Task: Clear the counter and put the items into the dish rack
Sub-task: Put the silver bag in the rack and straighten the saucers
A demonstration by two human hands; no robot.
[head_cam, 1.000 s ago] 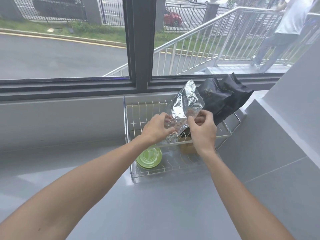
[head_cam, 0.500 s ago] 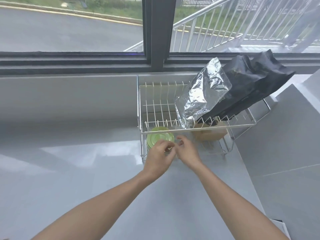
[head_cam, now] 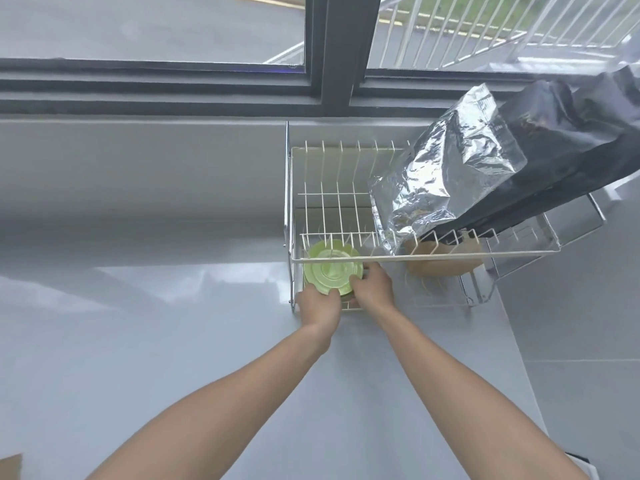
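A two-tier wire dish rack [head_cam: 433, 255] stands against the wall under the window. A crinkled silver foil bag [head_cam: 446, 185] and a black bag [head_cam: 568, 150] lean on its upper tier. On the lower tier lie a green plate [head_cam: 330, 268] at the left and a brown bowl-like item [head_cam: 443, 263] at the right. My left hand [head_cam: 318, 304] grips the plate's near left edge. My right hand [head_cam: 372, 285] holds its right edge. Both hands reach into the lower tier from the front.
The grey counter [head_cam: 156, 341] stretches left and towards me. A brown corner of something [head_cam: 10, 471] shows at the bottom left edge. A raised grey ledge [head_cam: 571, 375] borders the counter on the right. The window frame [head_cam: 329, 64] runs behind the rack.
Both hands let go of the foil bag, left it leaning on the upper tier, dropped to the lower tier and took hold of the green plate. The view tilted downward.
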